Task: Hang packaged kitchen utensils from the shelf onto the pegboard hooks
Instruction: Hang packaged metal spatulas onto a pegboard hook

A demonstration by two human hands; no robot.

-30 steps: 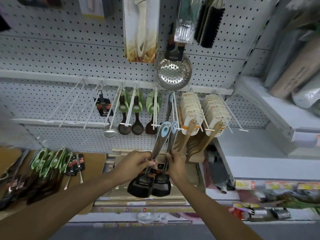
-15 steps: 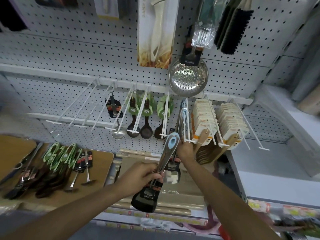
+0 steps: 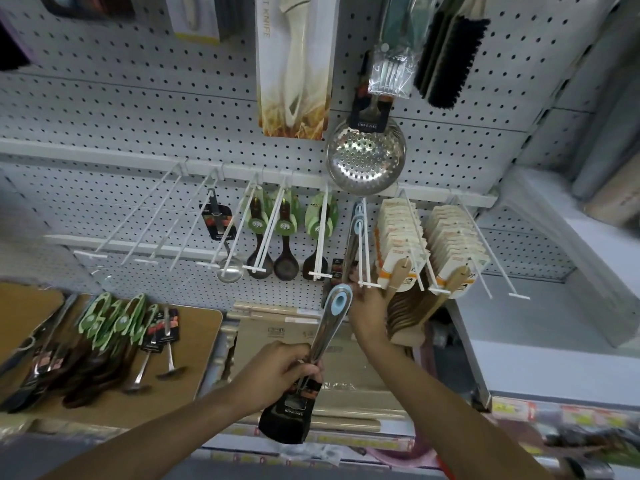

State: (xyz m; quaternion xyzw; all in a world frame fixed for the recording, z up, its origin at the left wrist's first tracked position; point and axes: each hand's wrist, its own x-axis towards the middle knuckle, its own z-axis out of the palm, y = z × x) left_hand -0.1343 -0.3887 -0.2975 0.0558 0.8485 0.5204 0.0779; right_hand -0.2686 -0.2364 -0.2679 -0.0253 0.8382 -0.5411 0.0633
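Steel-handled, with a pale blue hanging loop, one spatula [image 3: 323,344] is being gripped near its black card by the left hand [image 3: 280,370] just below the peg hook [image 3: 362,251], while a second is being pinched by the right hand [image 3: 367,310] at that hook's tip. Threading appears to be in hand; next, the held loop is probably to be lined up with the tip. Counted left of that hook: four empty hooks, one ladle [image 3: 228,268].

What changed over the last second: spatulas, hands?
The right hand carried one of the two spatulas up from the pair and is now at the tip of the hook where blue-handled ones hang. The left hand still grips the other spatula, handle up. Utensils on the shelf board stayed put.
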